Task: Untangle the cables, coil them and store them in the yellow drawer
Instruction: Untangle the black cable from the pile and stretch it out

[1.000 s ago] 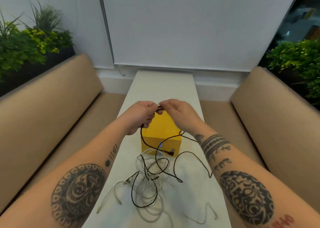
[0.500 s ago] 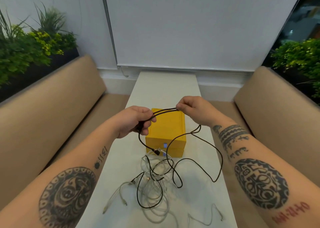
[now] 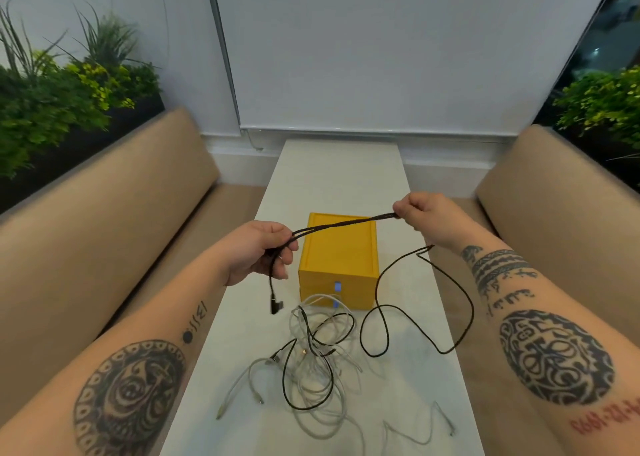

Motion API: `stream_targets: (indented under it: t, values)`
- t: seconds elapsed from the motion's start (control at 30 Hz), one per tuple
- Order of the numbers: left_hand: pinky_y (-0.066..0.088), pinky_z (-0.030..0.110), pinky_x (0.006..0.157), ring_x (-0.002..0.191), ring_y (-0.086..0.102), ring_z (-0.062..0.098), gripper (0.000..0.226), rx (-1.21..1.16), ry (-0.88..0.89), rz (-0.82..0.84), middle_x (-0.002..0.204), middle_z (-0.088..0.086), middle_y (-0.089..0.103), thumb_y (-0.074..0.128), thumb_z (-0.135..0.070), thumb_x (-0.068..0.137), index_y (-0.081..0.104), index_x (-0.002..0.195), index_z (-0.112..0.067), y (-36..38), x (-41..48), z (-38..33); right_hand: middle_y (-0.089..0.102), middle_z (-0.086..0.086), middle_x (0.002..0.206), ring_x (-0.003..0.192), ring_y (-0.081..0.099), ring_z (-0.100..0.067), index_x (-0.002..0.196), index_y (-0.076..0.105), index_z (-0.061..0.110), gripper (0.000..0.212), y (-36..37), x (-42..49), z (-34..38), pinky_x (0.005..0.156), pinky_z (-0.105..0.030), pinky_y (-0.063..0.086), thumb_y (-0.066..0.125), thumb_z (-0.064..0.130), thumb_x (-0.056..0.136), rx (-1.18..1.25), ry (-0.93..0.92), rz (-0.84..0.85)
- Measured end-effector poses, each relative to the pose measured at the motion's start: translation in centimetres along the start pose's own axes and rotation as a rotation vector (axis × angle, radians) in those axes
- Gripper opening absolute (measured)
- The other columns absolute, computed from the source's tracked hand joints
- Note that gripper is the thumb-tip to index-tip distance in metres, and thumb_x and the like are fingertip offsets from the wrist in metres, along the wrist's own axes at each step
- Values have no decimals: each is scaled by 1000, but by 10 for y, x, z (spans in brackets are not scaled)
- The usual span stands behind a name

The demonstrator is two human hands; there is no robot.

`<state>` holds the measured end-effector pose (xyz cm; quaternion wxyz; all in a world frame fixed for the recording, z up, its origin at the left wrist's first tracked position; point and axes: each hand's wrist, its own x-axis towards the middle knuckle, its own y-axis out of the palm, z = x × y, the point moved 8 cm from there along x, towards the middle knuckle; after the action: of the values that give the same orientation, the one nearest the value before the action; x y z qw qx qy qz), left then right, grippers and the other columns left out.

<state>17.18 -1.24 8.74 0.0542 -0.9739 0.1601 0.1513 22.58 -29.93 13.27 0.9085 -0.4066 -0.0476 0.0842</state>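
Two hands hold one black cable (image 3: 346, 226) up over the white surface (image 3: 339, 175), folded so that two strands run side by side between them. At the left, the left hand (image 3: 258, 253) has its fingers (image 3: 273, 227) curled round the strands, and from under it a short tail hangs down, ending in an angled plug (image 3: 276, 305) clear of the surface.

Behind the stretched strands, in the middle of the surface, stands the yellow drawer (image 3: 337, 247), its front facing the person and, as far as I can tell, shut. Just in front of it lies the tangle of white and black cables (image 3: 311, 362), loops crossing over one another; it touches the drawer's front edge.

At the right, the right hand (image 3: 427, 215) pinches the far end of the fold. The rest of the black cable drops from below that hand in a wide slack loop that rests on the surface beside the tangle. Whether it runs into the tangle I cannot tell.

The step in hand looks like coiling: one length is measured out as the first turn. The next move likely calls for bringing the right hand back to the left, laying another turn into the left grip, and drawing the slack up gently so it does not snag the heap. The drawer has yet to be opened.
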Motion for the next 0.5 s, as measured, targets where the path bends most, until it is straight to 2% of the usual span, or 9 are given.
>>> stream_targets:
  t: [0.07, 0.13, 0.2, 0.3, 0.43, 0.5]
  values:
    - [50, 29, 53, 39, 39, 12, 27, -46, 9, -1, 62, 3, 52, 44, -17, 106, 61, 89, -6, -2, -2, 2, 65, 1, 87, 86, 64, -19, 86, 67, 31, 33, 5, 0, -6, 77, -36, 50, 48, 55, 99, -6, 6, 74]
    - [49, 29, 53, 38, 35, 11, 26, -65, -5, 8, 62, 2, 50, 44, -17, 105, 61, 89, -6, -2, -3, 5, 66, 2, 89, 89, 67, -18, 87, 67, 30, 37, 10, -1, -10, 78, -35, 51, 46, 57, 98, -25, 15, 139]
    - [53, 31, 56, 40, 38, 13, 25, -28, -35, 28, 62, 4, 51, 45, -16, 105, 62, 90, -5, -2, -4, 8, 66, 3, 90, 85, 68, -16, 88, 66, 30, 36, 14, -3, -17, 77, -36, 53, 45, 57, 99, -93, 4, 201]
    - [55, 35, 67, 43, 40, 15, 25, 12, -21, 20, 61, 5, 51, 45, -14, 105, 62, 89, -4, -6, -5, 10, 62, 8, 77, 70, 58, -12, 86, 63, 32, 33, 13, -7, -26, 71, -34, 51, 45, 57, 98, -115, -10, 248]
    - [53, 39, 78, 47, 40, 17, 27, -59, 47, -88, 59, 3, 47, 44, -17, 105, 60, 87, -6, -10, 0, 12, 63, 5, 77, 71, 57, -12, 88, 61, 31, 27, 9, -12, -28, 70, -33, 49, 47, 52, 99, -46, -22, 190]
    - [48, 32, 68, 48, 34, 15, 28, -78, 76, -138, 59, -1, 44, 43, -21, 106, 59, 86, -8, -8, 1, 15, 61, 5, 78, 72, 58, -13, 87, 61, 31, 23, 16, -16, -28, 71, -35, 50, 48, 46, 100, 34, -32, 147]
